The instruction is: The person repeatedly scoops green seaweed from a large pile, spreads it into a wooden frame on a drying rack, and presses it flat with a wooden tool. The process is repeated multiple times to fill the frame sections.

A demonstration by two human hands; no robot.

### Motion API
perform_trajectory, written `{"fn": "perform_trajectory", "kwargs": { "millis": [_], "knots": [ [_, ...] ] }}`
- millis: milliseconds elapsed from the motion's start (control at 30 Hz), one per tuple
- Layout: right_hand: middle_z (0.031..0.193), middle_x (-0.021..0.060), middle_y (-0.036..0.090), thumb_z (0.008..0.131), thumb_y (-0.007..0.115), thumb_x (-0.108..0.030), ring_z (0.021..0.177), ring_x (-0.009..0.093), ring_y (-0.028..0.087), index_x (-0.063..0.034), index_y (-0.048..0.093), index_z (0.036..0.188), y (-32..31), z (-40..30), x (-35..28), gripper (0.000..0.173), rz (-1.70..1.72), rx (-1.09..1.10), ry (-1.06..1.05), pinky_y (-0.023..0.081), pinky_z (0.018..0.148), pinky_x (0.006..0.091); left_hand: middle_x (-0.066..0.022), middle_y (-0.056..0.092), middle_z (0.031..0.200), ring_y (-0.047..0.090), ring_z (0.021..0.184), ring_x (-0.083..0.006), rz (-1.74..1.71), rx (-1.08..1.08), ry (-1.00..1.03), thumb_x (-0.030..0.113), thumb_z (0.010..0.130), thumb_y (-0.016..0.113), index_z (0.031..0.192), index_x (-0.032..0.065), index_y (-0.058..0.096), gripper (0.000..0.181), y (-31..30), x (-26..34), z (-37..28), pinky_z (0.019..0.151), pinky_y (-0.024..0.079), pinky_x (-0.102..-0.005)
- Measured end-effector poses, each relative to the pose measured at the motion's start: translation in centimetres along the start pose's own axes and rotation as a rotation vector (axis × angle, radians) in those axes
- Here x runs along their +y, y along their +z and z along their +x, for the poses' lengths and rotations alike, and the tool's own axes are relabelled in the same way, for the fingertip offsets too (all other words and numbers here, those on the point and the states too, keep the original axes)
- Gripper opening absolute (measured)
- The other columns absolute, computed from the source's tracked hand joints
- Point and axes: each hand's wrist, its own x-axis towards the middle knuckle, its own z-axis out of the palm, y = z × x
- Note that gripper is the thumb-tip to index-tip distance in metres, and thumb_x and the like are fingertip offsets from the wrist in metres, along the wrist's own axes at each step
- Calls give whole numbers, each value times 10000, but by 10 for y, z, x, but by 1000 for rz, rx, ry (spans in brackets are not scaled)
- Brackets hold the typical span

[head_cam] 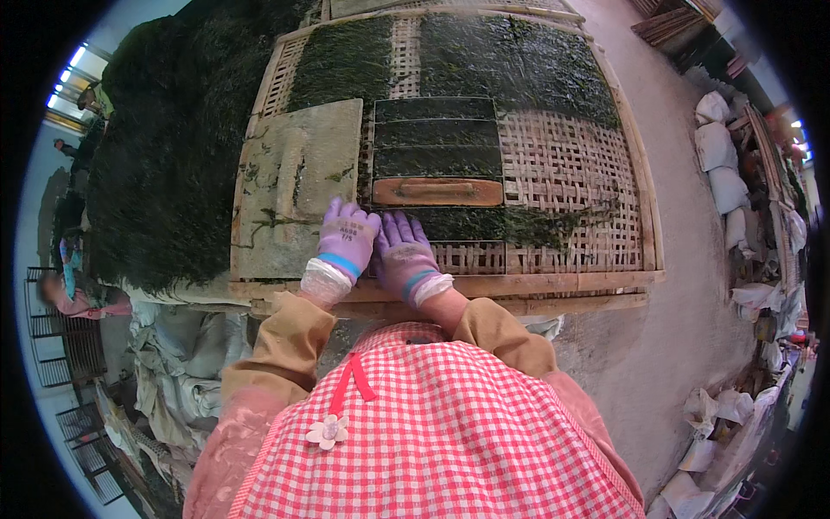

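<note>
Both my hands wear purple gloves. My left hand (347,237) rests near the right edge of a grey board (298,168) with a raised handle, its fingers partly bent. Beside it my right hand (403,252) presses flat, fingers forward, at the left end of a strip of dark green seaweed (463,224) inside a thin metal frame (505,256). A brown wooden block with a handle (438,193) lies across the frame, with dark seaweed strips (436,133) beyond it. The frame sits on a woven bamboo rack (574,162), partly covered by loose seaweed (519,65).
A large dark seaweed heap (168,149) rises at the left. White sacks (726,188) line the right side beyond the concrete floor (681,162). More sacks (194,363) lie at lower left. A person in pink (87,301) is at the far left.
</note>
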Motion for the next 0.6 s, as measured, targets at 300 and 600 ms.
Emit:
{"fn": "perform_trajectory", "kwargs": {
  "millis": [300, 600],
  "knots": [
    [1547, 163, 388, 909, 523, -453, 1435, 371, 333, -126, 381, 1511, -21, 0, 8, 699, 289, -58, -177, 219, 1179, 533, -196, 699, 1055, 680, 998, -384, -371, 104, 242, 139, 895, 579, 1116, 88, 659, 241, -65, 148, 56, 834, 547, -491],
    [1532, 165, 409, 909, 543, -420, 1402, 359, 386, -101, 381, 1509, -26, -11, 5, 699, 90, -77, -49, 267, 1144, 535, -121, 696, 1103, 679, 1013, -295, -562, 468, 466, 137, 896, 625, 1189, 91, 627, 296, -86, 131, 5, 864, 555, -399]
  ]
}}
